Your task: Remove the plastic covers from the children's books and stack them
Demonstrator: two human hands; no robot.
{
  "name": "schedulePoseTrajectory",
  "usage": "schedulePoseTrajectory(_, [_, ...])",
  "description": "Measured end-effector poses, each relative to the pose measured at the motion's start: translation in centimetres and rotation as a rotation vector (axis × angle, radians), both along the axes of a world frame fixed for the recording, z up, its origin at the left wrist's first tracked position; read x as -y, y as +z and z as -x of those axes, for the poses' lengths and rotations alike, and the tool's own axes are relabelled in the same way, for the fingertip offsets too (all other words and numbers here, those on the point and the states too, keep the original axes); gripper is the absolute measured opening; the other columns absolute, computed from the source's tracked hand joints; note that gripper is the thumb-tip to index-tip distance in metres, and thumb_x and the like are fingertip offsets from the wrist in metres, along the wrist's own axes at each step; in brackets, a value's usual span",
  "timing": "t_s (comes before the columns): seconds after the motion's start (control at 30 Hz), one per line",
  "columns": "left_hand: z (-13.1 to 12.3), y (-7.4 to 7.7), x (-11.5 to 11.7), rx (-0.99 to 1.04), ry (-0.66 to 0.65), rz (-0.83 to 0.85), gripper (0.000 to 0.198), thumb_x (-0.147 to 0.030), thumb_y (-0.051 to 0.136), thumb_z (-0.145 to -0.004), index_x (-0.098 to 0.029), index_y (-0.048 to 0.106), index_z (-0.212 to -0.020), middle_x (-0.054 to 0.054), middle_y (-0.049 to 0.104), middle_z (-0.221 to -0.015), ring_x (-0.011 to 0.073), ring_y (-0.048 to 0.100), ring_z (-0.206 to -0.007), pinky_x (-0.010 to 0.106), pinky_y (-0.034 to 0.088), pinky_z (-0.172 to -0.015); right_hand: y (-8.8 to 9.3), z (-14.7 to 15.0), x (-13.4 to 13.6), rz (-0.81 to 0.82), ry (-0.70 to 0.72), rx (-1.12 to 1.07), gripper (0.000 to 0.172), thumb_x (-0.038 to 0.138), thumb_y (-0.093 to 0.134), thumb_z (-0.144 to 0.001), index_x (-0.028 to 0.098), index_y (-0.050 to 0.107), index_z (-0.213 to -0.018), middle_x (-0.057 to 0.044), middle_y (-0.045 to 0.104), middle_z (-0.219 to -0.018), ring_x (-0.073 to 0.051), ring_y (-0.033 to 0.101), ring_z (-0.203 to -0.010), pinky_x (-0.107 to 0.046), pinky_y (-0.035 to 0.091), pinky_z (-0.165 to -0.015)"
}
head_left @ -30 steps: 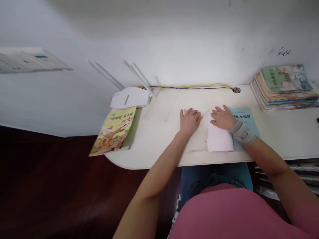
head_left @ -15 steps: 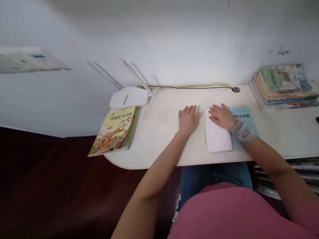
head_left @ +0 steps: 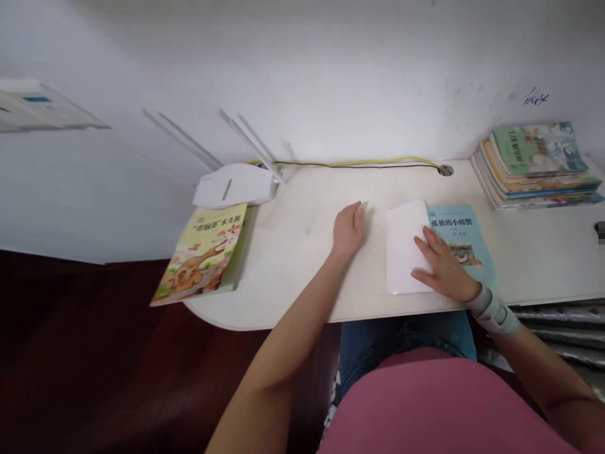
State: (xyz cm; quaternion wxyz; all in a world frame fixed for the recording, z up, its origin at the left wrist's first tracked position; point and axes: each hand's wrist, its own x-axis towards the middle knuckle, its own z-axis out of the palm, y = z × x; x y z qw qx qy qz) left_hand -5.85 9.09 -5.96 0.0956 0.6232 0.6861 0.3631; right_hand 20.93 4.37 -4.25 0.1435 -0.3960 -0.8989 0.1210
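My left hand rests on the white desk, left of the blue book. Its fingers are drawn together and curled in, and what lies inside them, if anything, is hidden. My right hand, with a grey band on the wrist, lies flat with fingers spread. It touches the white sheet and the lower part of the blue book. The sheet overlaps the book's left side, and its upper edge bulges up slightly. Chinese characters and a small picture show on the book's cover.
At the left, a yellow-green book juts past the desk edge, in front of a white router with antennas. A yellow cable and a black one run along the wall to a hole. A book stack stands back right.
My right hand has slid toward me and to the right, uncovering more of the sheet and the blue cover. My left hand's spread fingers have curled together. The view has shifted slightly.
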Motion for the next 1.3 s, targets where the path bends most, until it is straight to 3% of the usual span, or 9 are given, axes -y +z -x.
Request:
schedulePoseTrajectory(0.1, [0.0,0.2,0.3,0.027,0.025,0.034,0.052,-0.044,0.022,-0.097,-0.014,0.056,-0.122,0.013,0.061,-0.125,0.0212,0.054,-0.119,0.039,0.041,-0.102,-0.3,0.7,0.3,-0.001,-0.054,0.050,0.069,0.051,0.043,-0.089,0.015,0.029,-0.146,-0.017,0.014,-0.156,-0.028,0.008,-0.144,-0.052,0.024,-0.112])
schedulePoseTrajectory(0.23, [0.0,0.3,0.3,0.020,0.017,0.052,0.052,-0.044,0.023,-0.097,-0.014,0.056,-0.122,0.012,0.062,-0.124,0.0220,0.054,-0.118,0.040,0.041,-0.102,0.1,0.8,0.1,-0.011,-0.016,0.101,0.069,0.051,0.042,-0.089,0.015,0.029,-0.147,-0.014,0.011,-0.157,-0.028,0.006,-0.144,-0.052,0.021,-0.112])
schedulePoseTrajectory(0.37, [0.1,0.2,0.0,-0.010,0.001,0.060,0.053,-0.044,0.022,-0.096,-0.013,0.057,-0.121,0.014,0.063,-0.121,0.0230,0.056,-0.116,0.040,0.041,-0.102,0.3,0.5,-0.1,-0.003,0.030,0.109,0.070,0.054,0.042,-0.089,0.017,0.029,-0.147,-0.012,0.016,-0.156,-0.028,0.006,-0.144,-0.052,0.020,-0.112])
schedulePoseTrajectory(0.63, [0.1,0.2,0.2,-0.018,0.004,0.059,0.053,-0.044,0.022,-0.096,-0.013,0.056,-0.122,0.014,0.062,-0.122,0.0228,0.055,-0.117,0.040,0.041,-0.102,0.0,0.2,0.1,0.009,0.042,0.021,0.057,0.049,0.046,-0.089,0.018,0.046,-0.137,-0.010,0.027,-0.154,-0.029,0.008,-0.144,-0.052,0.021,-0.113])
schedulePoseTrajectory(0.73, [0.0,0.3,0.3,-0.003,0.006,0.058,0.051,-0.043,0.023,-0.096,-0.012,0.056,-0.122,0.014,0.062,-0.124,0.0227,0.054,-0.118,0.040,0.040,-0.102,-0.2,-0.2,-1.1,0.077,0.014,-0.112,0.067,0.052,0.043,-0.089,0.016,0.033,-0.144,-0.013,0.020,-0.156,-0.026,0.010,-0.144,-0.050,0.024,-0.113])
schedulePoseTrajectory(0.87, [0.3,0.2,0.2,0.011,0.009,0.071,0.044,-0.035,0.027,-0.095,-0.013,0.054,-0.123,0.014,0.060,-0.126,0.0225,0.053,-0.119,0.041,0.040,-0.103,-0.5,0.6,-5.0,0.189,-0.116,-0.160,0.082,0.054,0.041,-0.088,0.008,0.011,-0.149,-0.020,0.015,-0.155,-0.026,0.012,-0.144,-0.048,0.021,-0.114])
schedulePoseTrajectory(1.0, [0.8,-0.5,-0.1,0.019,0.022,0.076,0.041,-0.021,0.031,-0.090,-0.015,0.050,-0.126,0.013,0.058,-0.129,0.0216,0.052,-0.121,0.042,0.039,-0.105,-0.8,2.5,-7.7,0.140,-0.107,-0.083,0.081,0.047,0.045,-0.086,0.006,0.013,-0.149,-0.021,0.014,-0.155,-0.027,0.012,-0.144,-0.048,0.019,-0.114])
schedulePoseTrajectory(1.3, [1.1,-0.5,-0.2,-0.058,0.027,0.123,0.048,-0.007,0.031,-0.083,-0.015,0.050,-0.127,0.014,0.056,-0.128,0.0233,0.050,-0.120,0.042,0.041,-0.103,-0.9,2.7,-7.2,0.054,-0.079,-0.012,0.079,0.037,0.049,-0.082,0.008,0.018,-0.148,-0.018,0.016,-0.155,-0.028,0.016,-0.143,-0.048,0.022,-0.113])
